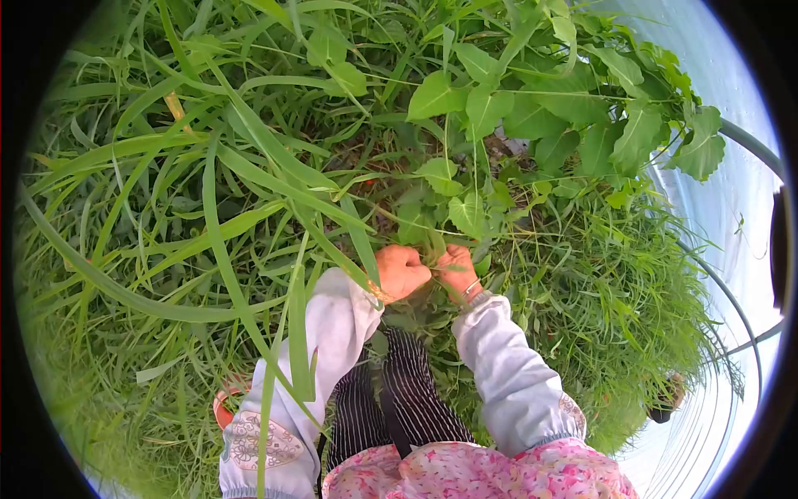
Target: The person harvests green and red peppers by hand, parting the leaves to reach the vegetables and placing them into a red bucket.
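Observation:
My left hand (401,273) is closed in a fist among the green plants, its thumb side turned toward the other hand. Right beside it, almost touching, my right hand (459,270) is closed with its fingers bent inward. A green leafy stem (435,244) rises between the two hands and appears pinched in them; which fingers grip it is partly hidden. Broad leaves (467,214) hang just above the right hand. Long grass blades (359,237) cross in front of my left wrist and sleeve.
Tall grass (166,216) crowds the left side. A broad-leaved plant (573,108) leans toward a clear plastic film wall (706,58) with dark hoops (731,303). An orange-red rim (223,407) shows behind my left sleeve. A dark shape (662,410) sits at the lower right.

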Demonstrator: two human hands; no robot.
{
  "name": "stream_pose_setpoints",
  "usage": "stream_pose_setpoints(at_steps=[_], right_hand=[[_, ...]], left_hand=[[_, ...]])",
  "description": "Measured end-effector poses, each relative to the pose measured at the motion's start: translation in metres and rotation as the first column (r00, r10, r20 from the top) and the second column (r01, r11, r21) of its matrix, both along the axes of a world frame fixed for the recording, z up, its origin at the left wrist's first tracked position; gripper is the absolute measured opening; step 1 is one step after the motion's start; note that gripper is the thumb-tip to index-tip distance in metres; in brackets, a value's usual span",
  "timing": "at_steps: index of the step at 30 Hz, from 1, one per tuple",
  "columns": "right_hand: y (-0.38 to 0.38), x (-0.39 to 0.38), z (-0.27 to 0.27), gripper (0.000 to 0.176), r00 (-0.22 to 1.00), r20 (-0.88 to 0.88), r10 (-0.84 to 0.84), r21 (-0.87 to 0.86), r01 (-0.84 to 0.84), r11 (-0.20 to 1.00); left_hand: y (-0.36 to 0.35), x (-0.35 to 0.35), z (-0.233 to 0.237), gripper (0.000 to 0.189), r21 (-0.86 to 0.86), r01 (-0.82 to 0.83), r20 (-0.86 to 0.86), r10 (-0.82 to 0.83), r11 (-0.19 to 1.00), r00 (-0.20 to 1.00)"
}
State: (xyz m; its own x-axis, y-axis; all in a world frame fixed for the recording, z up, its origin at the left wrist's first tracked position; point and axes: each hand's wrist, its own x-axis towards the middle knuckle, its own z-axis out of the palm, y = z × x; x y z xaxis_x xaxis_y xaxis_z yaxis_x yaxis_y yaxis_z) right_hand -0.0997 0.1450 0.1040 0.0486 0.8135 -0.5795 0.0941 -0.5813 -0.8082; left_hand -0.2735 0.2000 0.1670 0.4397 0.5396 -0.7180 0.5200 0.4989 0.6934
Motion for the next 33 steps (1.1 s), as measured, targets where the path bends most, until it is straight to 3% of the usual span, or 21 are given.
stream_pose_setpoints(at_steps=[2,4,5,6,7,8,9,10,12,14,15,17,18,22,24,26,28,29,30,32,33], right_hand=[[0.0,0.018,-0.015,0.017,0.981,0.06,-0.186,-0.053,0.189,0.981],[0.003,0.028,-0.02,0.021,0.98,0.015,-0.196,-0.09,0.197,0.976],[0.002,0.03,-0.021,0.025,0.979,0.004,-0.201,-0.082,0.201,0.976],[0.002,0.031,-0.018,0.03,0.978,-0.004,-0.208,-0.073,0.207,0.976],[0.007,0.034,-0.008,0.031,0.963,0.265,0.048,-0.077,-0.028,0.997],[0.014,0.037,0.004,0.032,0.815,0.5,0.293,-0.137,-0.259,0.956],[0.023,0.035,0.017,0.034,0.556,0.673,0.488,-0.242,-0.458,0.855],[0.024,0.03,0.028,0.035,0.358,0.729,0.584,-0.261,-0.644,0.719],[0.038,-0.007,0.07,0.031,0.178,0.643,0.745,-0.42,-0.732,0.536],[0.039,-0.056,0.088,0.027,0.343,0.659,0.67,-0.088,-0.849,0.521],[0.037,-0.08,0.076,0.027,0.423,0.533,0.732,0.0,-0.866,0.5],[0.045,-0.135,0.063,0.031,0.442,0.497,0.747,0.255,-0.897,0.361],[0.061,-0.166,0.064,0.036,0.419,0.593,0.688,0.399,-0.894,0.201],[0.133,-0.232,0.055,0.047,0.42,0.807,0.416,0.433,-0.899,0.068],[0.179,-0.222,0.058,0.056,0.214,0.968,0.127,0.192,-0.967,0.167],[0.209,-0.184,0.059,0.065,0.081,0.988,0.135,0.019,-0.913,0.408],[0.224,-0.128,0.042,0.073,-0.106,0.941,0.321,-0.276,-0.79,0.548],[0.219,-0.103,0.045,0.072,-0.154,0.887,0.435,-0.398,-0.733,0.552],[0.206,-0.054,0.026,0.068,-0.263,0.671,0.693,-0.695,-0.549,0.464],[0.164,0.015,-0.013,0.059,-0.39,0.488,0.781,-0.834,-0.471,0.286],[0.141,0.015,0.001,0.054,-0.267,0.402,0.876,-0.865,-0.424,0.268]], left_hand=[[-0.001,-0.006,0.006,0.012,0.09,0.03,0.006,-0.031,0.995,1.0],[-0.009,-0.024,0.01,0.008,0.232,-0.013,0.034,0.005,0.973,0.999],[-0.02,-0.034,-0.015,0.01,0.209,-0.109,0.163,0.075,0.972,0.984],[-0.02,-0.045,-0.013,0.009,0.245,-0.027,0.029,0.02,0.969,0.999],[-0.018,-0.055,-0.009,0.01,0.27,0.056,-0.108,-0.028,0.961,0.994],[-0.018,-0.07,-0.007,0.011,0.28,0.135,-0.251,-0.063,0.95,0.966],[-0.026,-0.087,-0.017,0.011,0.222,0.026,-0.192,0.018,0.975,0.981],[-0.035,-0.105,-0.027,0.013,0.16,-0.085,-0.139,0.108,0.983,0.984],[-0.036,-0.135,-0.019,0.011,0.238,0.058,-0.272,0.009,0.97,0.962],[-0.034,-0.157,-0.012,0.011,0.341,0.264,-0.522,-0.052,0.902,0.851],[-0.035,-0.172,-0.019,0.013,0.371,0.359,-0.626,-0.055,0.856,0.778],[-0.024,-0.194,-0.019,0.022,0.429,0.446,-0.74,0.023,0.785,0.672],[-0.012,-0.205,-0.012,0.027,0.472,0.437,-0.757,0.097,0.766,0.647],[0.008,-0.263,-0.02,0.051,0.358,0.429,-0.879,0.144,0.829,0.455],[0.0,-0.285,-0.011,0.059,0.092,0.389,-0.934,-0.056,0.917,0.353],[-0.031,-0.305,-0.023,0.064,0.017,0.301,-0.94,-0.088,0.953,0.33],[-0.065,-0.306,-0.021,0.069,-0.008,0.257,-0.921,-0.107,0.966,0.373],[-0.097,-0.305,-0.027,0.068,-0.03,0.264,-0.91,-0.136,0.964,0.393],[-0.128,-0.302,-0.038,0.067,-0.038,0.259,-0.896,-0.148,0.965,0.42],[-0.159,-0.3,-0.045,0.061,-0.032,0.166,-0.888,-0.105,0.986,0.449],[-0.174,-0.3,-0.048,0.058,-0.044,0.114,-0.885,-0.092,0.993,0.457]])
